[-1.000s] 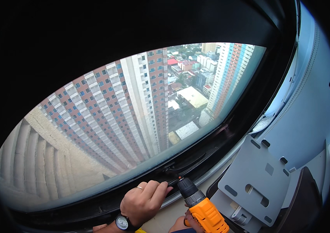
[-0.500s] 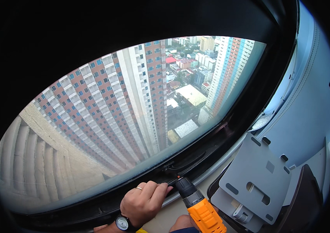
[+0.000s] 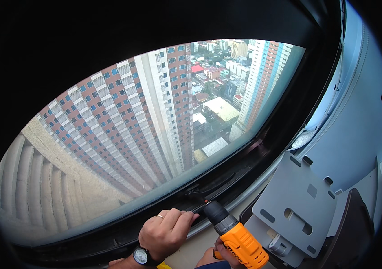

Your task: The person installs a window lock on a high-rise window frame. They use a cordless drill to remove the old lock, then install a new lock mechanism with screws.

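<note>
An orange and black cordless drill (image 3: 243,244) is in my right hand (image 3: 228,255), which shows only partly behind the drill's body. Its black chuck (image 3: 215,211) points up and left at the black window frame (image 3: 155,214), with a small reddish tip at the end. Just left of the chuck, my left hand (image 3: 166,231) rests along the frame's lower rail, thumb and fingers pressed together. Whatever lies between those fingers is hidden. A ring and a dark wristwatch (image 3: 141,256) are on that hand and wrist.
Beyond the window glass (image 3: 155,121) stand tall buildings, far below. On the right is a grey metal laptop stand (image 3: 289,201) with rubber pads, close beside the drill. A pale blind (image 3: 352,112) with a beaded chain hangs behind it. A dark brown panel (image 3: 350,228) stands at lower right.
The drill has shifted slightly right and its rear has swung to the right. More of my right hand shows beneath it. My left hand has stayed nearly in place.
</note>
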The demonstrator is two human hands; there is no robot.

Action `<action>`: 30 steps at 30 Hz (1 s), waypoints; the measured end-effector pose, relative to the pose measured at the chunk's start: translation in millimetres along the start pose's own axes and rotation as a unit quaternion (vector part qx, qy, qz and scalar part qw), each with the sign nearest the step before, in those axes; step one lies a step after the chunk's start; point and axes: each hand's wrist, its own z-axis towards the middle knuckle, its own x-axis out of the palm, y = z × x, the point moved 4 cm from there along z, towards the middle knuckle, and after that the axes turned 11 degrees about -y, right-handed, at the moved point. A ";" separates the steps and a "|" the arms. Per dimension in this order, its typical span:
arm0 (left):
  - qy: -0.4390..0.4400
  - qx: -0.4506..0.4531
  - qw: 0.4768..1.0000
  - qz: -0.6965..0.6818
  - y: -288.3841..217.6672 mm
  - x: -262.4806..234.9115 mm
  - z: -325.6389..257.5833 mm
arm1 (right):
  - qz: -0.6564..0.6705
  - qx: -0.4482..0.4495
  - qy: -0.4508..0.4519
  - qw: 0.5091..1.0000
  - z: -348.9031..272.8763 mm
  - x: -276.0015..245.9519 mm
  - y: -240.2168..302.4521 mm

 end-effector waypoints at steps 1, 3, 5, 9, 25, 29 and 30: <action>0.012 -0.008 1.000 0.006 0.5 1.0 0.1 | 0.002 0.023 0.025 0.999 -2.0 1.3 -0.2; 0.024 -0.014 1.000 0.009 0.1 1.7 -1.1 | 0.169 0.178 0.038 0.969 -7.2 4.9 -6.6; 0.019 -0.022 1.000 0.008 -0.9 1.7 -3.4 | 0.200 0.194 0.039 0.960 -8.4 6.9 -7.5; -0.004 -0.012 1.000 0.006 -1.8 2.5 2.0 | 0.091 0.020 0.000 0.996 6.8 2.0 -0.8; -0.329 -0.348 0.877 -0.040 112.4 -247.1 -247.0 | 0.342 0.124 -0.057 0.930 26.1 6.3 28.9; -0.256 -0.322 0.907 -0.093 129.1 -241.2 -238.3 | 0.350 0.123 -0.024 0.928 27.5 5.7 30.7; -0.278 -0.330 0.891 -0.142 130.1 -238.9 -237.7 | 0.356 0.124 -0.017 0.926 27.1 5.2 32.3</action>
